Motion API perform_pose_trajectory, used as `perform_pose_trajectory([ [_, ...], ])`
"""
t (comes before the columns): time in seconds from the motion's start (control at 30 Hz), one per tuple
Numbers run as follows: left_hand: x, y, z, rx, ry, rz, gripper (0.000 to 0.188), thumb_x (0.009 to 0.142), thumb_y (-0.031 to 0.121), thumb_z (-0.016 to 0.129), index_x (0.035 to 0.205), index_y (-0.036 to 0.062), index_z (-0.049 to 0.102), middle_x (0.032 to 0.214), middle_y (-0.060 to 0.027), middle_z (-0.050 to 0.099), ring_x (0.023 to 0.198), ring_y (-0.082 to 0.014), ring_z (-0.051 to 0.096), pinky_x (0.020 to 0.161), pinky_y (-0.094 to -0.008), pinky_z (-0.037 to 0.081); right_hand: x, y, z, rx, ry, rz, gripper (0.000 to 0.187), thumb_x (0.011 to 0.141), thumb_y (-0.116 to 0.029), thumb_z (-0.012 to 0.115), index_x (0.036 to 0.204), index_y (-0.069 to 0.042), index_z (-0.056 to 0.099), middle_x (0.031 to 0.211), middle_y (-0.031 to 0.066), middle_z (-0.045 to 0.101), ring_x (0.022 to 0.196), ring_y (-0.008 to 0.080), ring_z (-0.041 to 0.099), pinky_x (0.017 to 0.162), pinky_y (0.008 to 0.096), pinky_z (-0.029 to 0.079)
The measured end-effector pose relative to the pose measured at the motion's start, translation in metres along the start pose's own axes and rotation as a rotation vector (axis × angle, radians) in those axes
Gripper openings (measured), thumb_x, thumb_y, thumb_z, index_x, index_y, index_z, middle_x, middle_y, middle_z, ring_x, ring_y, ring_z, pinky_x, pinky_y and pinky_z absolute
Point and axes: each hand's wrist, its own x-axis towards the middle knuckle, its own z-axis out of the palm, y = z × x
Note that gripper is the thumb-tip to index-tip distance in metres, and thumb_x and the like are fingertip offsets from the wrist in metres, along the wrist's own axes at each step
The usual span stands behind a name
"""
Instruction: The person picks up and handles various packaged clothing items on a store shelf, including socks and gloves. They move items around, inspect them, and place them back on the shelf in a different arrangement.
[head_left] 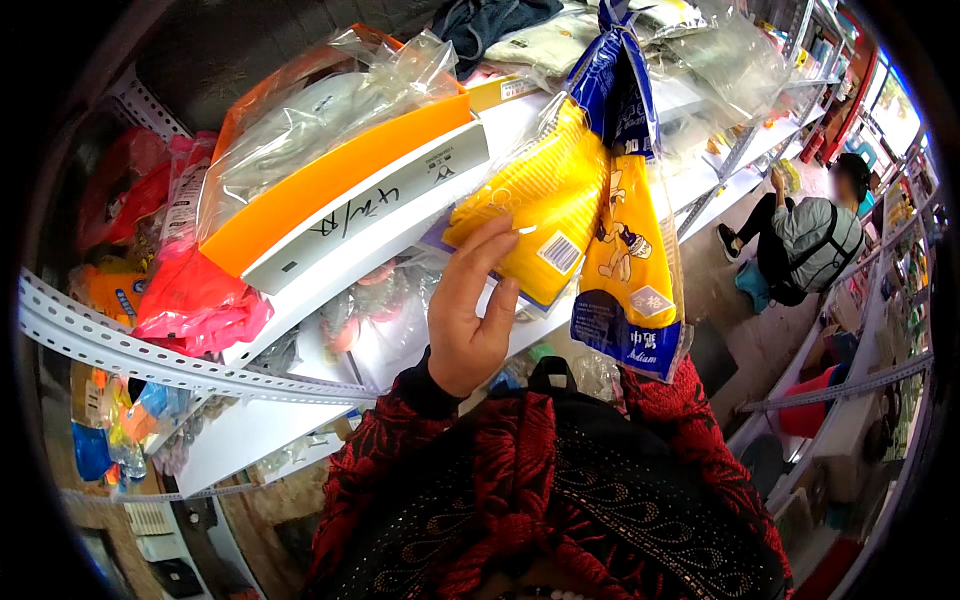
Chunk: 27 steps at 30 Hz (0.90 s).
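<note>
My left hand (pixel 468 322) is held up with fingers stretched out, its fingertips at the front of a yellow plastic packet (pixel 548 200) with a barcode label. Whether the fingers press on it or only hover close, I cannot tell. Beside it, a second long yellow and blue packet (pixel 630 245) with a cartoon print hangs downward. Both packets meet at a gathered blue top (pixel 612 75). My right sleeve (pixel 672 405) reaches up behind the second packet, which hides my right hand.
An orange box (pixel 345 165) of clear-bagged goods stands on the white shelf, a handwritten label strip (pixel 370 205) along its front. Pink-red bags (pixel 195 290) lie to the left. A perforated metal rail (pixel 190 355) curves in front. At right, a person (pixel 810 235) crouches in the aisle between shelves.
</note>
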Motion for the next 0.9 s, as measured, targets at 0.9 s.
perform_pose_trajectory([
  [0.9,0.058,-0.023,0.02,-0.642,-0.125,-0.541,0.029,0.089,0.015,0.052,0.113,-0.0028,0.051,0.101,-0.0082,0.06,0.088,-0.0102,0.057,0.076,-0.0223,0.045,-0.021,-0.013,-0.004,-0.483,-0.039,-0.193,0.028,0.086,-0.009,0.057,0.112,-0.001,0.052,0.107,0.0081,0.06,0.093,0.0173,0.06,0.083,0.0311,0.047],
])
